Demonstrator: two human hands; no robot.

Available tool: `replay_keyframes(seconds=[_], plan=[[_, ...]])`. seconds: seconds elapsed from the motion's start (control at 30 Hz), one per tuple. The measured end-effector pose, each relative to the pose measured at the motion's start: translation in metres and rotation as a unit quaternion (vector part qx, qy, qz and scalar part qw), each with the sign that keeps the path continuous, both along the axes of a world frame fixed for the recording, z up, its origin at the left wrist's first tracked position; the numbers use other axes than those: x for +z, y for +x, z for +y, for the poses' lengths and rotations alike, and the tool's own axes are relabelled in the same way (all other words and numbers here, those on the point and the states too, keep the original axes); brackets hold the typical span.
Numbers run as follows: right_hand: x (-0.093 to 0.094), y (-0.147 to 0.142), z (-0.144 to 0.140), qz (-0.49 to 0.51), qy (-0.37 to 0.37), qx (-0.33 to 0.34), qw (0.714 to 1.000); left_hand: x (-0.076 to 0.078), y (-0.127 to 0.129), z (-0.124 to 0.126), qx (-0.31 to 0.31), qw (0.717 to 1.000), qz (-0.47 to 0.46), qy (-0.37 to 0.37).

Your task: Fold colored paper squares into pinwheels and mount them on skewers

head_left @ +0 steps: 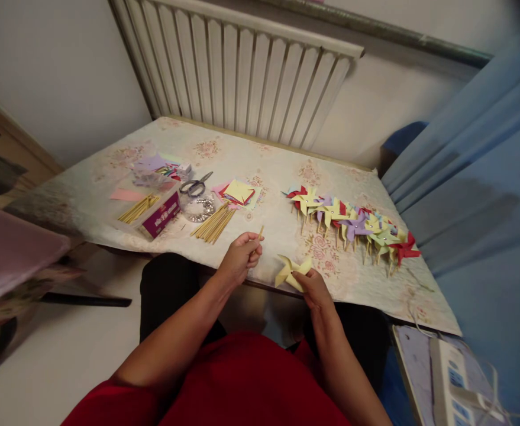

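Observation:
My left hand (243,255) is closed on a thin wooden stick (261,232), whose tip sticks up past the fingers. In my right hand (315,288) a pale yellow paper pinwheel (287,270) is pinched near its centre, at the table's front edge. Stick and pinwheel are apart. A bundle of wooden sticks (215,223) lies left of my left hand, beside a clear round dish (197,208) of shiny metal pins. Scissors (194,187) rest behind the dish. To the right, several finished pinwheels (356,226) in red, yellow, purple and green lie in a row.
A stack of coloured paper squares (239,193) lies mid-table. At left stands a clear plastic box (153,213) with a purple label and sticks inside, with more cut paper (151,163) behind. A radiator (251,77) backs the table; a power strip (450,378) sits at lower right.

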State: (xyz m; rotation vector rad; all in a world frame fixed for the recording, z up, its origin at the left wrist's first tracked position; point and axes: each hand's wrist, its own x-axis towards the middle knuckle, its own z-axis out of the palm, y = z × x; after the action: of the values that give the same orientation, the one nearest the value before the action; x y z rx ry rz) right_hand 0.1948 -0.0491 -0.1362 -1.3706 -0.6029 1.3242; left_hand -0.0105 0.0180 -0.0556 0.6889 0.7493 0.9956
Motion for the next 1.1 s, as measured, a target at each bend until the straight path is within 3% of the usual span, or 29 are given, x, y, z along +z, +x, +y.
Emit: replay_keyframes(seconds=[0.3,0.5,0.7,1.1], plan=[[-0.007,0.005,0.002,-0.001,0.006,0.005,1.0,0.001,-0.001,-0.001,-0.012,1.0,-0.002,-0.006],[-0.014,0.028,0.025,-0.014,0.024,-0.042,0.999,0.005,-0.001,-0.004,-0.028,1.0,-0.003,-0.009],[-0.025,0.043,0.045,0.076,0.076,-0.073,0.992,0.008,0.002,-0.004,-0.032,0.999,-0.023,-0.029],[-0.042,0.053,0.042,0.16,0.124,-0.096,0.975,0.011,0.013,-0.009,-0.061,0.997,-0.027,-0.025]])
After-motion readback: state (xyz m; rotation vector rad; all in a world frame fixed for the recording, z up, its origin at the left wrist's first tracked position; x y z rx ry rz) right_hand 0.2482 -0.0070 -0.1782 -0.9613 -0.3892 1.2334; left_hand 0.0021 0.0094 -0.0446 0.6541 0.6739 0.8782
